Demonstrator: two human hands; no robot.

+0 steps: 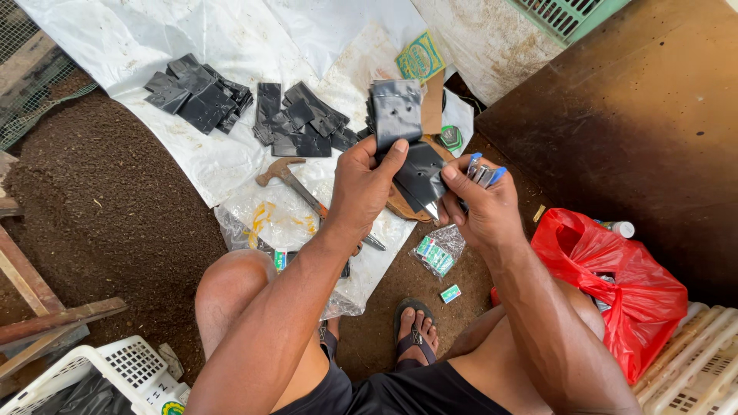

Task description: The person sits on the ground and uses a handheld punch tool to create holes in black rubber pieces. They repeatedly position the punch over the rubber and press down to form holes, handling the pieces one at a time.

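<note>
Your left hand [361, 188] is clamped on a black plastic bag [400, 123], thumb pressed over its face, holding it up above the white sheet [215, 154]. Your right hand [480, 204] is closed around a blue-handled stapler [483, 173], its metal nose touching the bag's lower folded corner. Two piles of black bags [201, 94] lie flat on the sheet beyond a hammer [286, 178]; whether they are finished cannot be told. A red bag [615, 284] sits beside your right knee, on the soil floor [108, 207].

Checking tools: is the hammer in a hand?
No, the hammer lies on the plastic sheet, beside the left hand.
</note>
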